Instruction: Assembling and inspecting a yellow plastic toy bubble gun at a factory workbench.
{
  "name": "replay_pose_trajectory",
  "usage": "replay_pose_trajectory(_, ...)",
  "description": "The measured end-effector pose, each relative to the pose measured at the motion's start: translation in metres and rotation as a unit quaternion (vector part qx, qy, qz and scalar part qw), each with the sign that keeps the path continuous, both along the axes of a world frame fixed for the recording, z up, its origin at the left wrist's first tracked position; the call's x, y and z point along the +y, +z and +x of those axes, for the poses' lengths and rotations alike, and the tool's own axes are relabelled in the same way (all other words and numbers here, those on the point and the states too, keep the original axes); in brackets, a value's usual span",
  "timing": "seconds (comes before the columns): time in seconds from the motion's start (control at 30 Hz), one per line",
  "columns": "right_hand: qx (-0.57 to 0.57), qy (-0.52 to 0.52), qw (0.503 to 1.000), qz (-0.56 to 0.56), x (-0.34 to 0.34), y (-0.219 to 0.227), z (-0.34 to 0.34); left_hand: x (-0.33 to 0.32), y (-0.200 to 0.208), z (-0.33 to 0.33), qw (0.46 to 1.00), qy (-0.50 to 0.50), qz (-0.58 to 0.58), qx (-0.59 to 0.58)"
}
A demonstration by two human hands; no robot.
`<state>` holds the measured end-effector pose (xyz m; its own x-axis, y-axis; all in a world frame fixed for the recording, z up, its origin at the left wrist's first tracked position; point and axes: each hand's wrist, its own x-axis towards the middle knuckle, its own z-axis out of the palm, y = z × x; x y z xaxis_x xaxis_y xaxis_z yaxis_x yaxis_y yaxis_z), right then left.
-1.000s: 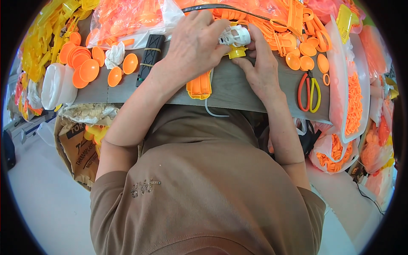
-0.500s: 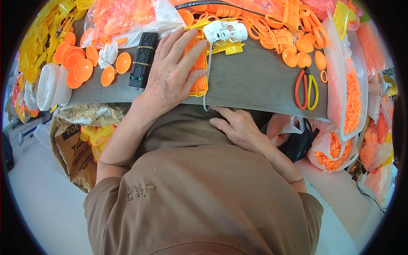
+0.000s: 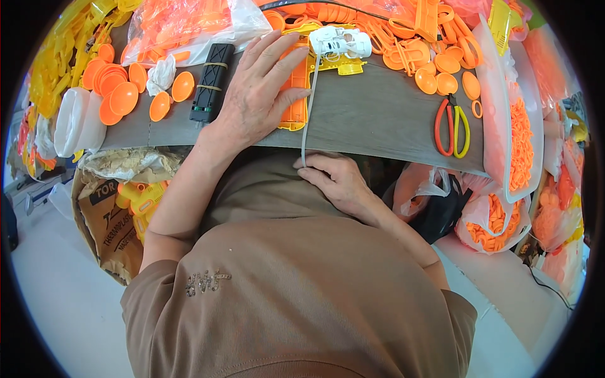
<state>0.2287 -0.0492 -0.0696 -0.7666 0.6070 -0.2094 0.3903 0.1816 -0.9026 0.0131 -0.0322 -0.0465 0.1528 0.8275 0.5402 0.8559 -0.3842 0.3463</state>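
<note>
My left hand (image 3: 255, 88) lies palm down with fingers stretched out, over the edge of a yellow and orange plastic toy shell (image 3: 294, 108). Part of the shell is hidden beneath it. A white mechanical unit (image 3: 340, 43) rests at the shell's far end. From that unit a thin white tube (image 3: 311, 113) runs toward me over the table edge. At my lap, the fingertips of my right hand (image 3: 340, 183) are closed on the tube's near end. Left of my left hand lies a black ribbed plastic piece (image 3: 210, 88) with rubber bands around it.
Scissor-like cutters (image 3: 452, 129) with red and yellow handles lie at the right. Several orange cups (image 3: 123, 99) sit at the left, beside a crumpled white wad (image 3: 161, 74). Orange parts crowd the far side. A translucent bin (image 3: 535, 151) stands at the right edge.
My right hand has drawn slightly to the left, with the tube's end now at its fingertips. The white unit has shifted a little to the right. My left hand stays nearly in place.
</note>
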Motion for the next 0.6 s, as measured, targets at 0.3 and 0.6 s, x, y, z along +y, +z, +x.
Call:
replay_pose_trajectory(0.3, 0.088, -0.007, 0.996, -0.010, 0.014, 0.046, 0.051, -0.001, -0.003, -0.005, 0.999, -0.003, 0.025, -0.026)
replay_pose_trajectory(0.6, 0.094, 0.000, 0.996, 0.001, 0.002, 0.042, 0.035, -0.069, 0.031, 0.046, 0.799, -0.101, -0.441, -0.395)
